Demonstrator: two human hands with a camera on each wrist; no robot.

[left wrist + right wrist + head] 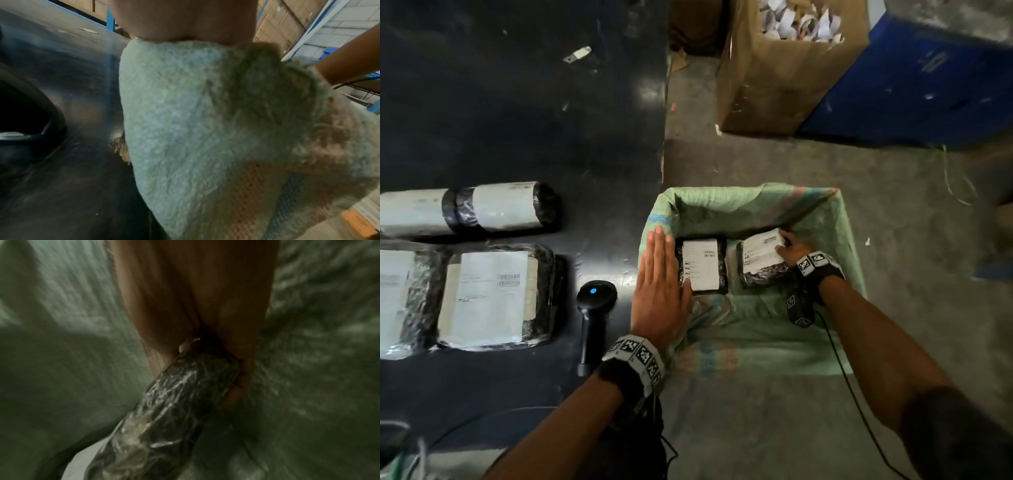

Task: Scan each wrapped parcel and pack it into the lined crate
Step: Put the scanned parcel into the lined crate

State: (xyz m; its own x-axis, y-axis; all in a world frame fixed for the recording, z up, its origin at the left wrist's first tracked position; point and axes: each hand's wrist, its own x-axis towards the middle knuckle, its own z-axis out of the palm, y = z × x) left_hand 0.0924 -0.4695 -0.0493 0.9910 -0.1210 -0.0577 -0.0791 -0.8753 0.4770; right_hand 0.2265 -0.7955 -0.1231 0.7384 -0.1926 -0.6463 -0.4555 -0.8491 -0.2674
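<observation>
The right hand [789, 251] reaches down inside the crate lined with green woven cloth [835, 219] and grasps a black plastic-wrapped parcel with a white label [762, 260] at its far end. A second labelled black parcel [702, 265] lies flat just beside it in the crate. The left hand [659, 287] lies flat with straight fingers on the crate's left rim. A black handheld scanner [594, 311] rests on the dark table [517, 102], near more wrapped parcels [489, 294].

Left hand [659, 294] flat, fingers straight, lower centre of frame. Right hand [789, 251] centre right, arm extended, fingers curled, gripping.
</observation>
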